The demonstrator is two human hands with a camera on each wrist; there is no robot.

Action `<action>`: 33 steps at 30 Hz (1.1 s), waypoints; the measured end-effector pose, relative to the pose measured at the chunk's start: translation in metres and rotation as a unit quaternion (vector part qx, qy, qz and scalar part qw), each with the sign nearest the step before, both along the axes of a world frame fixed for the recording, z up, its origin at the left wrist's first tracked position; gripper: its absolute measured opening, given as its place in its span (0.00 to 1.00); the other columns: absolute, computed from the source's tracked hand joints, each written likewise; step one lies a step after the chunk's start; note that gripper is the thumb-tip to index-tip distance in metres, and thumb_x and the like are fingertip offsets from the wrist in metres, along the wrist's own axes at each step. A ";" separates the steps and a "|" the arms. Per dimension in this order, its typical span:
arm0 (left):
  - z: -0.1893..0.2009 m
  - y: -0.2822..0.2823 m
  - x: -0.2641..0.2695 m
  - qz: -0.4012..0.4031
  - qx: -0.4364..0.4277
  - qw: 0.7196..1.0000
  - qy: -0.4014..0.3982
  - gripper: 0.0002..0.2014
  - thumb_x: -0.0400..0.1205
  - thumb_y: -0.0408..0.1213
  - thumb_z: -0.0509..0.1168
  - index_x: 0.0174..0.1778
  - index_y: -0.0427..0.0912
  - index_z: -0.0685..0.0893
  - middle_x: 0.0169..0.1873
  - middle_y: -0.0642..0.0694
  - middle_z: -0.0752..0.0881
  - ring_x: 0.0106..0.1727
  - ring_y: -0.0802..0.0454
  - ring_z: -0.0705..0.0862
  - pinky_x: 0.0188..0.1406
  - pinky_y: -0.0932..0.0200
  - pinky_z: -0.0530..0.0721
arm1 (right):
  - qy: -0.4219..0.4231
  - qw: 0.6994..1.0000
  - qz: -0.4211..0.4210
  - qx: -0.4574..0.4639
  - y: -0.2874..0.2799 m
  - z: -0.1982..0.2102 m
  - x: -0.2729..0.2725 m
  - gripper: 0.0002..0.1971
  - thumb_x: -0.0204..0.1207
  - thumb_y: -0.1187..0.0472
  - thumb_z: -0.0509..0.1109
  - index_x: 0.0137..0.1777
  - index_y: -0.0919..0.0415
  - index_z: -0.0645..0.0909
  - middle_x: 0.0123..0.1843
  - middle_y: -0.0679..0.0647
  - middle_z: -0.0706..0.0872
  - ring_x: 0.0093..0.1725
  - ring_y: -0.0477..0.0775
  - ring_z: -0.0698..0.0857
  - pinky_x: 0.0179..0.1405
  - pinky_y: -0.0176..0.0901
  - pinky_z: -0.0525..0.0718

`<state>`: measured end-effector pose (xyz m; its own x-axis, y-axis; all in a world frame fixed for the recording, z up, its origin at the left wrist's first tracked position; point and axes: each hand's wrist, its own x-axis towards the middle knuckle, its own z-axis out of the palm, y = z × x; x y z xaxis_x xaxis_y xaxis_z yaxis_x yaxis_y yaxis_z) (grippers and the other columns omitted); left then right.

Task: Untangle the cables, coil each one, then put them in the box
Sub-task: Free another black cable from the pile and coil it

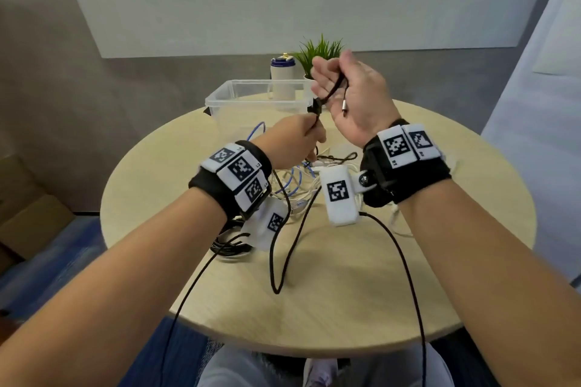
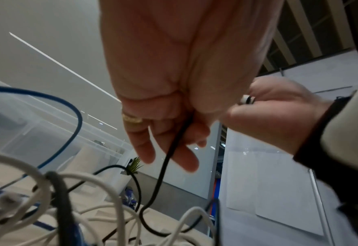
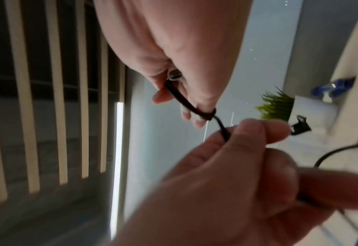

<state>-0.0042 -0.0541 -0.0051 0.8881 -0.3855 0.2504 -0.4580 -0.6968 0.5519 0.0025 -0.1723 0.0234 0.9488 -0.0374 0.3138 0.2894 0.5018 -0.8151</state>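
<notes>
I hold a thin black cable (image 1: 334, 88) stretched between both hands above the table. My right hand (image 1: 345, 88) is raised, palm towards me, fingers curled round the cable near its silver plug (image 1: 345, 108). The same plug (image 3: 175, 74) shows against my right hand (image 3: 184, 86). My left hand (image 1: 301, 137) pinches the cable lower down, by a small black tie (image 1: 314, 107). From my left hand (image 2: 163, 136) the black cable (image 2: 167, 159) drops in a long loop (image 1: 276, 287). Beneath lies a tangle of white and blue cables (image 1: 298, 181). The clear plastic box (image 1: 220, 94) stands behind.
A coiled black cable (image 1: 229, 247) lies under my left wrist. Behind the box stand a white bottle with a blue cap (image 1: 283, 75) and a small green plant (image 1: 317, 50). The round wooden table (image 1: 424, 276) ends close to my body; cardboard boxes (image 1: 28, 214) sit on the floor at left.
</notes>
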 end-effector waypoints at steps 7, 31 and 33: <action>0.019 0.010 -0.003 0.024 -0.069 0.996 -0.053 0.10 0.86 0.40 0.58 0.41 0.46 0.79 0.27 0.50 0.80 0.17 0.69 0.73 0.17 0.73 0.69 | -0.069 0.856 -0.201 -0.470 -0.008 -0.019 0.013 0.15 0.85 0.56 0.59 0.41 0.60 0.81 0.31 0.48 0.80 0.34 0.46 0.77 0.40 0.43 0.74; -0.005 0.011 -0.003 -0.014 -0.126 0.987 0.102 0.08 0.85 0.35 0.58 0.42 0.41 0.80 0.28 0.48 0.78 0.25 0.56 0.85 0.31 0.63 0.82 | -0.068 0.985 -0.057 -0.150 -0.004 -0.011 0.005 0.14 0.83 0.55 0.61 0.43 0.61 0.83 0.36 0.55 0.82 0.35 0.47 0.77 0.40 0.37 0.76; -0.003 0.014 -0.007 -0.023 -0.111 0.987 0.115 0.08 0.85 0.34 0.58 0.42 0.40 0.80 0.29 0.47 0.80 0.28 0.55 0.86 0.34 0.63 0.84 | -0.084 0.948 -0.134 -0.275 -0.005 -0.015 0.004 0.13 0.84 0.57 0.61 0.45 0.60 0.84 0.30 0.53 0.86 0.29 0.47 0.78 0.37 0.31 0.72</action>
<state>-0.0115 -0.0398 -0.0084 0.9145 -0.3842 0.1270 -0.3307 -0.5289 0.7816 0.0068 -0.1772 0.0087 0.8635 -0.0580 0.5010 0.4947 -0.0965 -0.8637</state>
